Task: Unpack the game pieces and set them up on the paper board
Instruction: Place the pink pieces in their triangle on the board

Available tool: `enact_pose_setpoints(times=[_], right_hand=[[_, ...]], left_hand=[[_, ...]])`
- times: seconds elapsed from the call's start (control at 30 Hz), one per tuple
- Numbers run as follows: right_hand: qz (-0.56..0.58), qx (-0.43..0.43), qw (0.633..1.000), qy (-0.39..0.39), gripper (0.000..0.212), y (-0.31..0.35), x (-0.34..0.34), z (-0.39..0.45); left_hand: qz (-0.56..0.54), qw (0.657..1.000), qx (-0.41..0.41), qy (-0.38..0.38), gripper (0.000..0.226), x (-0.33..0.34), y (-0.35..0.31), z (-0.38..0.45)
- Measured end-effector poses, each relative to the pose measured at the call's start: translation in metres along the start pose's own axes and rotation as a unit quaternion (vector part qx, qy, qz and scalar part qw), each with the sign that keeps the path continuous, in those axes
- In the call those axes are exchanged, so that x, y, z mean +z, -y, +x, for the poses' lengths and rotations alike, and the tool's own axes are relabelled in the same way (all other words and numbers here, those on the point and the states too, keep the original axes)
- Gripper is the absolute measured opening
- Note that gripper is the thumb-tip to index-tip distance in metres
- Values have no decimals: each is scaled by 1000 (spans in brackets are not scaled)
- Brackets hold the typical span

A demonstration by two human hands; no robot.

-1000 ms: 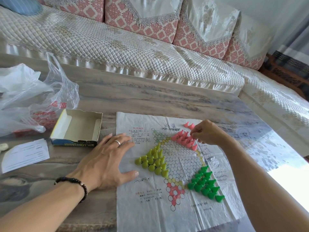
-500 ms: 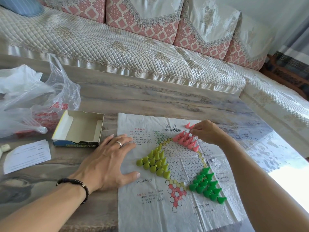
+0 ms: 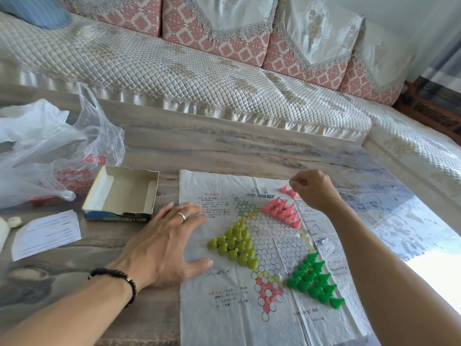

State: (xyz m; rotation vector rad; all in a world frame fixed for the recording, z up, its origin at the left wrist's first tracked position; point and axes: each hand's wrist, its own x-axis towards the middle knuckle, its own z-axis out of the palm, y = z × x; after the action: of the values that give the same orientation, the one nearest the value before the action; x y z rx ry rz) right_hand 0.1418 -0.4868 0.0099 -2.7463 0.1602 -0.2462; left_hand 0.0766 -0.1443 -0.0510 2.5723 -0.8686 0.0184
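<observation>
The paper board point(image 3: 252, 318) lay flat on the wooden table point(image 3: 199, 148), filling the lower centre of the frame. At lower right of the board stood a triangular cluster of dark green pieces point(image 3: 314, 280). At centre left stood a similar cluster of yellow-green pieces point(image 3: 234, 243). The left hand point(image 3: 164, 243), with a ring on one finger and a bead bracelet point(image 3: 117, 278) at the wrist, rested palm down on the board's left edge, its fingers straight and spread apart. Above the board's centre stood a cluster of pink pieces point(image 3: 283, 211). Two loose pink pieces point(image 3: 288, 191) lay beyond it near the board's top edge. The right hand point(image 3: 314, 188) hung just above those two, its fingers curled with thumb and forefinger drawn together; whether they pinched a piece could not be determined. Left of the board sat an open cardboard box point(image 3: 124, 193), with a white paper slip point(image 3: 46, 233) at its lower left. A clear plastic bag point(image 3: 50, 151) lay in the upper left. A quilted sofa point(image 3: 174, 71) ran across the top of the frame.
</observation>
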Motion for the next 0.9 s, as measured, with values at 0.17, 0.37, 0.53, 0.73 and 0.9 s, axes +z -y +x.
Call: enact_pose_setpoints(times=[0.17, 0.37, 0.53, 0.73, 0.9], right_hand=[[-74, 17, 997, -25, 18, 2, 9, 19], [-92, 33, 995, 28, 16, 1, 20, 22], [-70, 28, 997, 24, 17, 7, 10, 18], [-62, 7, 994, 95, 14, 10, -6, 7], [-66, 14, 991, 116, 9, 11, -3, 4]], left_hand=[[5, 1000, 0, 1, 91, 0, 0, -1], [4, 1000, 0, -1, 91, 1, 0, 0], [-3, 1000, 5, -9, 91, 2, 0, 1], [16, 1000, 5, -1, 92, 1, 0, 0], [7, 1000, 3, -1, 92, 1, 0, 0]])
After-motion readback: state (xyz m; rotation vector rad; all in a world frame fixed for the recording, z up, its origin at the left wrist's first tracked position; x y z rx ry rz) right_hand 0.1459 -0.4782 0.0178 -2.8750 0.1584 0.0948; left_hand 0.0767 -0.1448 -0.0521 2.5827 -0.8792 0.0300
